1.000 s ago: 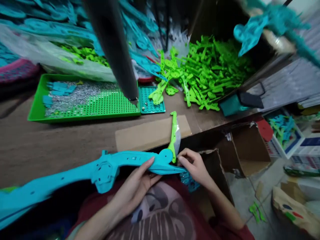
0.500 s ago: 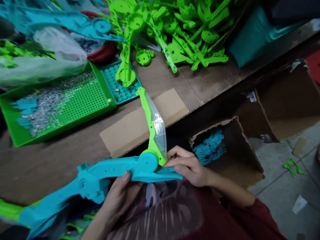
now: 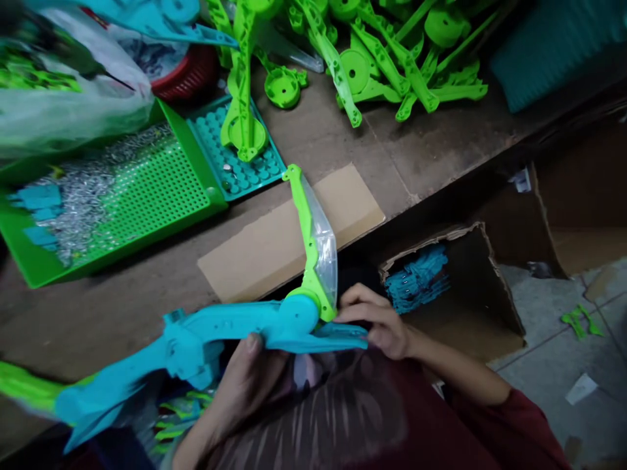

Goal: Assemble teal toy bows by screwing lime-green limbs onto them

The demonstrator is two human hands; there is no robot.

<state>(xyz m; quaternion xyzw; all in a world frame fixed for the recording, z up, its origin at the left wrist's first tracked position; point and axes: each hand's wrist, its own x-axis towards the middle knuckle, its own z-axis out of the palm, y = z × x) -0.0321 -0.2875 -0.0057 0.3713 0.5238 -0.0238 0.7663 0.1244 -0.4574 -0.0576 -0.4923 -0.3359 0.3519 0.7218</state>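
A long blue plastic assembly (image 3: 235, 321) lies across my lap at the table's near edge. My left hand (image 3: 252, 372) grips its middle from below, thumb on the near side. A green arm with a clear plastic panel (image 3: 327, 254) stands up from the round blue joint (image 3: 300, 313). My right hand (image 3: 375, 318) closes around the assembly's right end, fingertips at the base of the green arm and at the blue tip. Another green part (image 3: 36, 391) extends from the assembly's left end.
A green basket of screws (image 3: 191, 179), a blue tray (image 3: 267, 160) and a cardboard strip (image 3: 255, 258) are on the table (image 3: 333, 147). Green parts (image 3: 355, 72) are piled behind. An open carton (image 3: 470, 307) with blue parts stands right, below the table.
The view has shifted slightly. The assembly and both hands appear a little farther right, with my grip much the same. My right fingers have moved slightly at the blue tip.
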